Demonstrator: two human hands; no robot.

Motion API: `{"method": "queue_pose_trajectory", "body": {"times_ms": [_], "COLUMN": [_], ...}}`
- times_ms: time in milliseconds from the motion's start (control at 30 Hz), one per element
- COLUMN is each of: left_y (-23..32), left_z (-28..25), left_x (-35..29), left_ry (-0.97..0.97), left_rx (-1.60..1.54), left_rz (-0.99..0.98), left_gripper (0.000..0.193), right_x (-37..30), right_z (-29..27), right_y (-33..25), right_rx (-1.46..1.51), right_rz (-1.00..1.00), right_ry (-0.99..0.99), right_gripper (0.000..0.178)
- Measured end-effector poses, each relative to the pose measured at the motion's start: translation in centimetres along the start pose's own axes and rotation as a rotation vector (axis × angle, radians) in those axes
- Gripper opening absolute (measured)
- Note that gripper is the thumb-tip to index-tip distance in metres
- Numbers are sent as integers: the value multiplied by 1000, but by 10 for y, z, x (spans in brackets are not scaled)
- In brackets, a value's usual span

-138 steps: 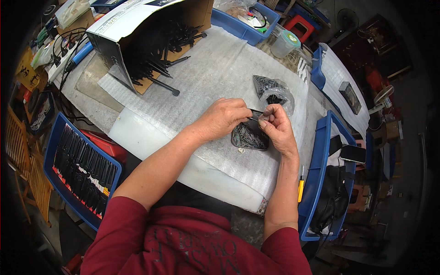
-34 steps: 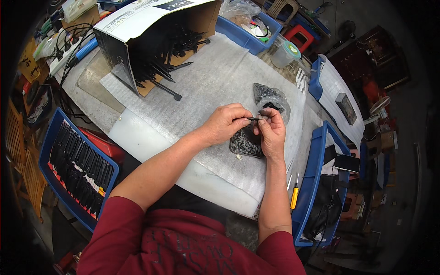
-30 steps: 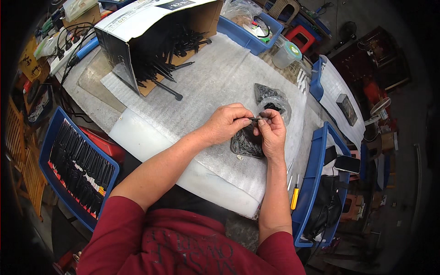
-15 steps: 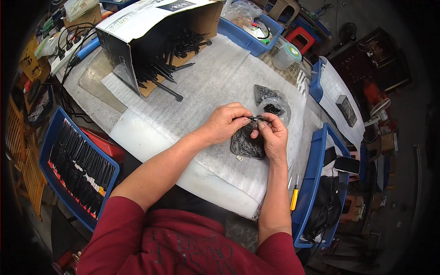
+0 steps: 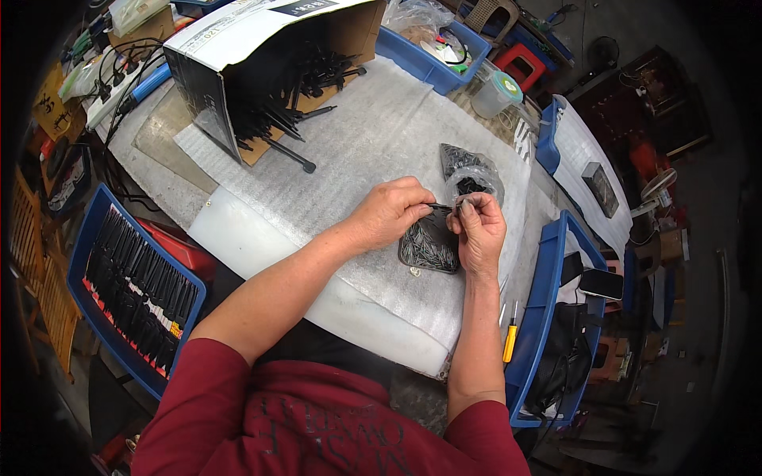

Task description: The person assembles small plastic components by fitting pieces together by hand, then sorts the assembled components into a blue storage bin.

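Thin black part [image 5: 441, 207] pinched between left hand [image 5: 390, 211] and right hand [image 5: 479, 230], above a tray of pins [image 5: 429, 244].

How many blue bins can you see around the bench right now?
4. One blue bin at the person's left holds black parts, one is beyond the cardboard box, one sits right, one far right. More may be hidden.

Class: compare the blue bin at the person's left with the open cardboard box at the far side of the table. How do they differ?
The blue bin sits low beside the table, opening upward, its black parts in neat rows. The cardboard box lies tipped on its side on the table, its black parts a loose pile spilling out. Both hold long black parts.
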State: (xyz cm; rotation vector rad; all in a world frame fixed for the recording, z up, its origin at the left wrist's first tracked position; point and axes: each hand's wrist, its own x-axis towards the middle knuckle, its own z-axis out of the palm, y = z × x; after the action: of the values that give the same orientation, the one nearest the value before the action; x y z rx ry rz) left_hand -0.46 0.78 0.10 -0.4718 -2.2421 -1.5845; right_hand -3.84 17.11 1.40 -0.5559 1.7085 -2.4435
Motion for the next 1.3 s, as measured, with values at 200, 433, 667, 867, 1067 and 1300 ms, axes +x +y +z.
{"method": "queue_pose_trajectory", "body": {"times_ms": [200, 433, 667, 867, 1067, 1300], "left_y": [0, -1, -3, -2, -1, 0], "left_z": [1, 1, 2, 2, 2, 2], "left_x": [0, -1, -1, -2, -4, -1], "left_ry": [-4, 2, 1, -15, -19, -28], "left_rx": [26, 41, 57, 77, 67, 26], "left_rz": [9, 27, 69, 74, 109, 50], "left_gripper": [10, 9, 10, 11, 11, 11], "right_x": [-1, -3, -5, -6, -6, -5], "right_z": [-1, 0, 3, 5, -5, -1], "right_y": [3, 5, 3, 1, 6, 0], "right_rx": [-85, -239, -346, -454, -620, -403], "right_rz": [26, 9, 19, -19, -29, 26], "right_ry": [-9, -18, -28, -37, -56, -32], "right_gripper": [9, 8, 8, 10, 20, 18]}}
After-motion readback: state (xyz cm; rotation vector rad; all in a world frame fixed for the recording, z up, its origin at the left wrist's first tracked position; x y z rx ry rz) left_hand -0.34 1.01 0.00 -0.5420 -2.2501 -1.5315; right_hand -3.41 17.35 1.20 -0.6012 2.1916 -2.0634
